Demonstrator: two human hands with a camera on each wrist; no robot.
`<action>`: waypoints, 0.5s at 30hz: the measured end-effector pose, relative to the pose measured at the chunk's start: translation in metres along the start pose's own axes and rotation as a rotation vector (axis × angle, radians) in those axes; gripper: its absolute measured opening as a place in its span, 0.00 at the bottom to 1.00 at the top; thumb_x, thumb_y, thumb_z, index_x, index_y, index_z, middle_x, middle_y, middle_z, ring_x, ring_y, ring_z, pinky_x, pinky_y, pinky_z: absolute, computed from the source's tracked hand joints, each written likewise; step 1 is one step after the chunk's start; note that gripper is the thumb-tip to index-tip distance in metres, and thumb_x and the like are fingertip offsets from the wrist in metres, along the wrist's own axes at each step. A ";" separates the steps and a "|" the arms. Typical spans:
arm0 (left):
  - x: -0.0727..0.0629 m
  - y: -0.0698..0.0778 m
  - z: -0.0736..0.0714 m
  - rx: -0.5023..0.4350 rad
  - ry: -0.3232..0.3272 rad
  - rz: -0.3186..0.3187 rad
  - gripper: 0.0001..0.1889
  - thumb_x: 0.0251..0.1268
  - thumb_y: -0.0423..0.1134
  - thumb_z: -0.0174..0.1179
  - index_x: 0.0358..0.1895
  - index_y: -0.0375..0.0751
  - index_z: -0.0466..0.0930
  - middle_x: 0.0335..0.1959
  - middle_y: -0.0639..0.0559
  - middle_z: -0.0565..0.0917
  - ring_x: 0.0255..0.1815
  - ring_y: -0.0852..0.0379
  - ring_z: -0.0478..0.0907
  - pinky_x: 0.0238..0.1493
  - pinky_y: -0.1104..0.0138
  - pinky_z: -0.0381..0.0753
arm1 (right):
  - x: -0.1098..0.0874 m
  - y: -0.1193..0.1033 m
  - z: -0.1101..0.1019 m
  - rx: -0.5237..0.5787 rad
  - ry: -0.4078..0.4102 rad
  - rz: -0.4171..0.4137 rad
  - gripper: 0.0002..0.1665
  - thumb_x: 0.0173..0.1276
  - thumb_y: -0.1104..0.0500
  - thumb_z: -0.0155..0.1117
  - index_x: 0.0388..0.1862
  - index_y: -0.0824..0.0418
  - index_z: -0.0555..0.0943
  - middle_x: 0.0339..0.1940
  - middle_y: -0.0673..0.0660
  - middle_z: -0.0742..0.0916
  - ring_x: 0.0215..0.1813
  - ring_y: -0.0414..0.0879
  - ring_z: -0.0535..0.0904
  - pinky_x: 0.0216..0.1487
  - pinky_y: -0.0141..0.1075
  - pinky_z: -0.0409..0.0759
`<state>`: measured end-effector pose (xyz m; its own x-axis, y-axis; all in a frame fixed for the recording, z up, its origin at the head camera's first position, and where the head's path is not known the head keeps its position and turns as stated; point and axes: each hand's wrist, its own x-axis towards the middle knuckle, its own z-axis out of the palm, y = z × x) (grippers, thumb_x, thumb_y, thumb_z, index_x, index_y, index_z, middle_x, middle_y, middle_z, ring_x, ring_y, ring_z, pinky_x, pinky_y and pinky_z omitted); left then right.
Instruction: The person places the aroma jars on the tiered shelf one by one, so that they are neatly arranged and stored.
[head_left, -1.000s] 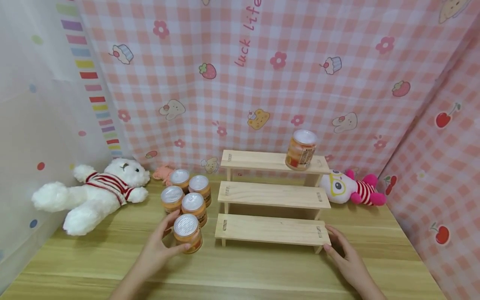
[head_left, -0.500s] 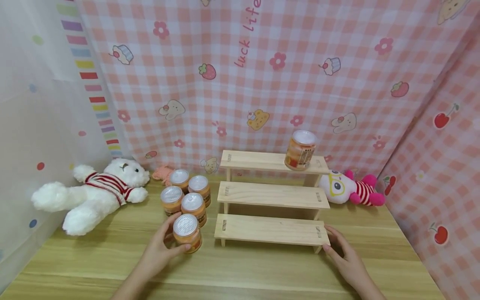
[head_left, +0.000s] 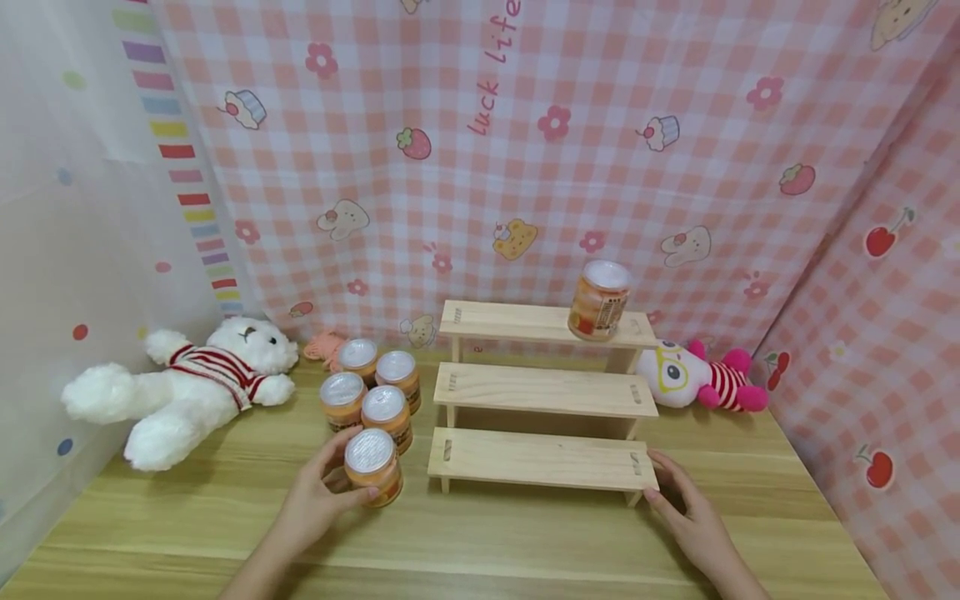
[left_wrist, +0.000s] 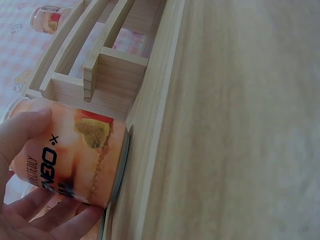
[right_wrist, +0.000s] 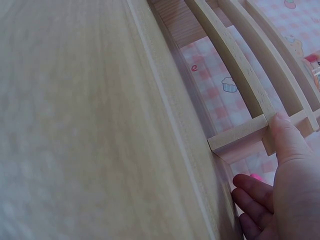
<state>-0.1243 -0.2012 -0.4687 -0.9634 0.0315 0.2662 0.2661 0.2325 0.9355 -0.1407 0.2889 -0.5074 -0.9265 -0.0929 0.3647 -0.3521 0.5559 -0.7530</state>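
Observation:
My left hand (head_left: 315, 492) grips an orange can (head_left: 375, 479) with a clear, whitish lid, upright at table level. In the left wrist view the thumb lies on one side of the can (left_wrist: 75, 145) and the fingers curl round the other. A three-step wooden shelf (head_left: 540, 460) stands to its right. My right hand (head_left: 693, 517) holds the right end of the lowest step, thumb at the front corner and forefinger by the end edge. In the right wrist view the thumb (right_wrist: 287, 135) presses the wood while the other visible fingers hang loosely bent. Another can (head_left: 600, 304) stands on the top step.
Several matching cans (head_left: 384, 408) stand grouped behind the held one. A white teddy bear (head_left: 217, 375) lies at the left of the wooden table (head_left: 480, 550). Behind the shelf's right side lies a pink-and-white plush toy (head_left: 708, 379). Pink checked cloth (head_left: 465, 192) hangs at the back.
Both hands keep their holds on the can and the shelf. The whole scene shifts very slightly left in the head view; nothing else visibly moves.

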 end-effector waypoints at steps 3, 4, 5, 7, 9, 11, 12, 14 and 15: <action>0.000 0.000 -0.001 0.013 0.000 -0.013 0.41 0.39 0.24 0.76 0.63 0.37 0.69 0.54 0.37 0.75 0.49 0.60 0.74 0.47 0.67 0.79 | 0.000 0.002 0.001 -0.006 -0.001 0.001 0.31 0.65 0.70 0.62 0.67 0.64 0.69 0.49 0.62 0.84 0.50 0.31 0.75 0.48 0.19 0.69; 0.000 0.000 -0.001 0.018 -0.001 -0.016 0.41 0.38 0.24 0.76 0.63 0.38 0.69 0.54 0.38 0.75 0.49 0.60 0.74 0.47 0.67 0.79 | -0.001 0.002 0.001 -0.005 -0.001 0.001 0.31 0.66 0.70 0.62 0.67 0.64 0.69 0.49 0.63 0.84 0.50 0.31 0.75 0.48 0.19 0.69; 0.000 -0.001 -0.001 0.022 -0.003 -0.017 0.41 0.38 0.25 0.76 0.63 0.38 0.69 0.54 0.38 0.75 0.49 0.60 0.74 0.47 0.67 0.79 | -0.001 0.001 0.001 -0.004 -0.002 0.000 0.31 0.66 0.70 0.62 0.67 0.64 0.69 0.49 0.63 0.84 0.51 0.31 0.75 0.48 0.19 0.69; 0.000 0.000 -0.002 0.027 -0.003 -0.019 0.42 0.38 0.25 0.77 0.63 0.39 0.69 0.54 0.39 0.75 0.49 0.59 0.74 0.47 0.67 0.79 | -0.001 0.000 0.001 0.004 -0.003 0.002 0.30 0.66 0.70 0.62 0.67 0.63 0.69 0.49 0.63 0.84 0.51 0.31 0.75 0.48 0.19 0.69; 0.000 0.001 -0.001 0.026 -0.003 -0.016 0.42 0.38 0.26 0.77 0.63 0.40 0.70 0.54 0.40 0.75 0.50 0.59 0.74 0.46 0.67 0.80 | -0.001 -0.002 0.000 0.016 -0.004 0.003 0.30 0.66 0.69 0.62 0.67 0.63 0.69 0.49 0.63 0.84 0.51 0.31 0.74 0.48 0.19 0.69; 0.000 0.004 -0.001 0.022 0.000 -0.007 0.42 0.37 0.26 0.77 0.63 0.40 0.70 0.53 0.40 0.76 0.49 0.59 0.74 0.46 0.66 0.80 | -0.001 -0.004 0.000 0.022 -0.006 0.006 0.30 0.67 0.69 0.62 0.67 0.63 0.69 0.50 0.63 0.84 0.51 0.31 0.74 0.48 0.19 0.69; 0.000 0.005 -0.001 0.018 0.002 -0.002 0.42 0.37 0.26 0.77 0.63 0.41 0.70 0.53 0.40 0.76 0.49 0.59 0.74 0.46 0.65 0.80 | -0.001 -0.005 -0.001 0.024 -0.007 0.008 0.30 0.67 0.68 0.62 0.67 0.63 0.69 0.50 0.63 0.83 0.51 0.31 0.74 0.48 0.19 0.69; 0.001 0.009 -0.001 0.009 0.006 0.009 0.42 0.36 0.26 0.78 0.63 0.41 0.71 0.52 0.41 0.76 0.49 0.58 0.74 0.44 0.64 0.81 | -0.001 -0.006 -0.001 0.018 -0.011 0.012 0.29 0.68 0.68 0.61 0.67 0.62 0.69 0.50 0.63 0.83 0.51 0.31 0.74 0.48 0.18 0.68; 0.001 0.011 -0.001 0.007 0.007 0.015 0.42 0.36 0.26 0.78 0.63 0.41 0.71 0.51 0.41 0.77 0.49 0.58 0.74 0.44 0.63 0.81 | -0.001 -0.006 -0.002 0.014 -0.013 0.013 0.29 0.68 0.67 0.61 0.67 0.62 0.69 0.50 0.63 0.83 0.51 0.31 0.74 0.48 0.18 0.68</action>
<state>-0.1222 -0.1995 -0.4581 -0.9590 0.0283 0.2820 0.2804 0.2388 0.9297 -0.1374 0.2869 -0.5022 -0.9326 -0.0968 0.3478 -0.3420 0.5452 -0.7654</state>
